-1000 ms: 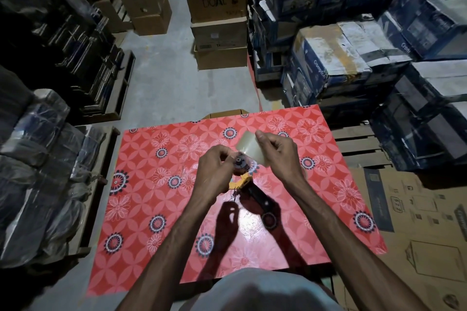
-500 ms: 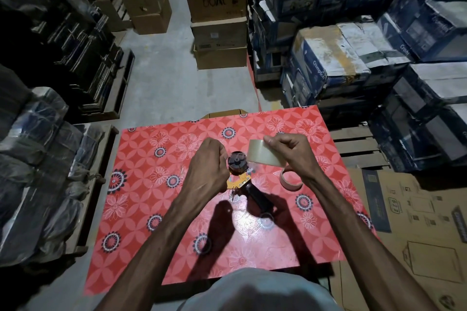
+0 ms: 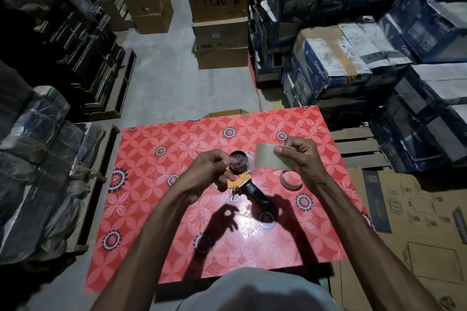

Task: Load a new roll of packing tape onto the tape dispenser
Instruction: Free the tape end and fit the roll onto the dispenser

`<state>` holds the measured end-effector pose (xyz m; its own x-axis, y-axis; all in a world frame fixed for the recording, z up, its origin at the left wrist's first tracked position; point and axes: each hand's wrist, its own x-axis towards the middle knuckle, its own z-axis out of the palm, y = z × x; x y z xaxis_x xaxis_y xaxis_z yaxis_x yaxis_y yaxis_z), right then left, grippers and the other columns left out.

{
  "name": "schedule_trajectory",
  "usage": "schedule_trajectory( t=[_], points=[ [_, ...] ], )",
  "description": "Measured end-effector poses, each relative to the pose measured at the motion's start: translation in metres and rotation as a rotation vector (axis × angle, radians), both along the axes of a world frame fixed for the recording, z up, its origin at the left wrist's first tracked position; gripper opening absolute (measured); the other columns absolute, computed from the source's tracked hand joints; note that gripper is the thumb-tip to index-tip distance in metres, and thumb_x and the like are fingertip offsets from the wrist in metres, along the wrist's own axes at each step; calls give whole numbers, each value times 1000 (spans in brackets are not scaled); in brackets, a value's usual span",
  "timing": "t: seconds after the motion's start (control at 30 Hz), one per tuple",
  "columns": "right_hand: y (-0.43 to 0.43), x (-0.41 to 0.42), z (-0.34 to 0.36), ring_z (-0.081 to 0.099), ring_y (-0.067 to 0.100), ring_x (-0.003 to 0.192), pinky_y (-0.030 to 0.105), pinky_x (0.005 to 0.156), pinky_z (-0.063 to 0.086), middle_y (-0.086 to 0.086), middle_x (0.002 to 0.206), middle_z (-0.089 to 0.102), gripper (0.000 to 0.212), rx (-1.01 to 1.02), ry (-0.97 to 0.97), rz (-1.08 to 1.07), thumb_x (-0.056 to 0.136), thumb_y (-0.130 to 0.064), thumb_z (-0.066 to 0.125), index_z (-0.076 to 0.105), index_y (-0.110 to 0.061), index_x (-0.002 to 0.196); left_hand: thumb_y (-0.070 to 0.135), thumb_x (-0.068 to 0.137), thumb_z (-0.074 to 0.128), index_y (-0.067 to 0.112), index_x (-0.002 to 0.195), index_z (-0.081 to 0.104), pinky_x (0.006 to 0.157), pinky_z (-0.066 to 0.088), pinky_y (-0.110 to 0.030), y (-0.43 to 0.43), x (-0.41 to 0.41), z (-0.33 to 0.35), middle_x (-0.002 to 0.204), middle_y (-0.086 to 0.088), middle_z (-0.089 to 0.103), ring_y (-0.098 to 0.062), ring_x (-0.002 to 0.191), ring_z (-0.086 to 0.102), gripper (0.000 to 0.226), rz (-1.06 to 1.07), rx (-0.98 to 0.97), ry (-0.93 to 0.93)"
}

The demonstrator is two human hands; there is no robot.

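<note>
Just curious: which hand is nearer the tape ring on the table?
Right. Right hand, holding the new roll, is beside the ring; left hand is farther left, gripping the dispenser.

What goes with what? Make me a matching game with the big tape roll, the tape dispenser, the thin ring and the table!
Things:
1. tape roll
2. tape dispenser
3. thin ring
4. table

Where or how:
a. red with a flower pattern
b. lying flat on the table
c. held up in the right hand
d. gripped by the left hand

Pairs: 1-c, 2-d, 3-b, 4-a.
</note>
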<state>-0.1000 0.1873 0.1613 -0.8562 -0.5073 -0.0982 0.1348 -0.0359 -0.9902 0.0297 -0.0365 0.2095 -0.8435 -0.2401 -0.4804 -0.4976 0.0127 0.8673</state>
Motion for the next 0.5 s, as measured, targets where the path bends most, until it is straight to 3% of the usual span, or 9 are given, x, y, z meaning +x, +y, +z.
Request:
schedule_trajectory(
  t=[0.07, 0.23, 0.4, 0.5],
  points=[
    [4, 1, -1, 40, 14, 61, 31, 57, 28, -6, 60, 43, 36, 5, 11, 10, 71, -38, 81, 53, -24, 52, -4, 107, 51, 5, 90, 60, 64, 58, -25, 0, 3, 6, 111, -18, 77, -17, 66, 73, 21, 21, 218, 39],
    [8, -1, -3, 38, 14, 59, 32, 57, 26, -4, 59, 42, 38, -2, 28, 15, 75, -37, 81, 52, -22, 55, -13, 100, 47, -3, 78, 61, 63, 65, -22, 11, 2, 12, 96, -31, 77, -27, 75, 81, 29, 268, 501, 39],
    [7, 3, -4, 42, 12, 59, 25, 57, 31, -7, 59, 48, 33, 20, 90, 76, 76, -36, 80, 59, -23, 54, -19, 96, 50, -2, 87, 61, 79, 65, -28, 12, -5, -5, 78, -24, 76, -26, 77, 82, 22, 460, 549, 60],
    [9, 2, -6, 46, 13, 60, 24, 57, 35, 1, 61, 52, 39, 71, 150, 105, 75, -40, 82, 62, -11, 58, -16, 95, 48, -9, 106, 67, 74, 67, -26, 8, -4, -13, 89, -28, 77, -27, 83, 82, 23, 455, 546, 62]
  ],
)
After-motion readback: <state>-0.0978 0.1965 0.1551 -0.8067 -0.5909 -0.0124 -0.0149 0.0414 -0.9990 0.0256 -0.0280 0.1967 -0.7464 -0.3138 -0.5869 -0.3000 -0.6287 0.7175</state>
